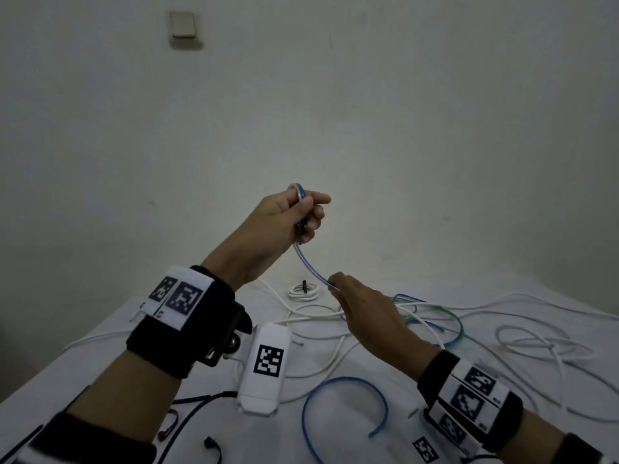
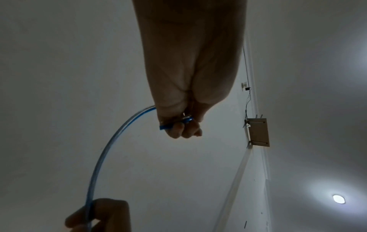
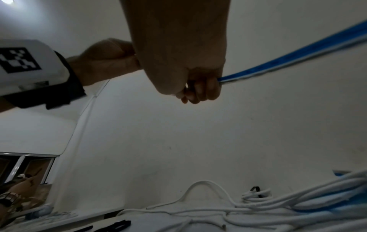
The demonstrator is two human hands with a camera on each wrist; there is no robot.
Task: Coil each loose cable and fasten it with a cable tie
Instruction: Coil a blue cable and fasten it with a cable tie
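Nearest the camera, below the right hand (image 1: pixel 365 313), a short blue cable (image 1: pixel 338 410) lies in an open arc on the white cloth (image 1: pixel 100 356), its lower end cut off by the frame edge. Left of that hand, black cable ties (image 1: pixel 187 406) lie partly under the left forearm, their number hard to make out. Right of it, loose white cables (image 1: pixel 536 346) tangle with a green cable (image 1: pixel 449 316), their ends hidden in the pile.

The right hand, knuckles up in the head view, hides its fingertips; only the right wrist camera shows its fingers (image 3: pixel 200 91) curled around the blue-and-clear cable (image 1: pixel 310 266), which leaves the fist toward the upper right as a blur.

Above and left of the right hand, the left hand (image 1: pixel 288 219) is raised, fingers and thumb closed on the same cable, a small loop showing over the thumb. The left wrist view alone shows the cable's cut blue end (image 2: pixel 164 126) poking from the fingers, the strand arcing down to the dim, cropped right hand.

Beyond the right hand, against the wall (image 1: pixel 368 128), a coiled white cable (image 1: pixel 303 291) sits already bound by a black tie. Farther up the wall, left of both hands, is a light switch (image 1: pixel 182 28).
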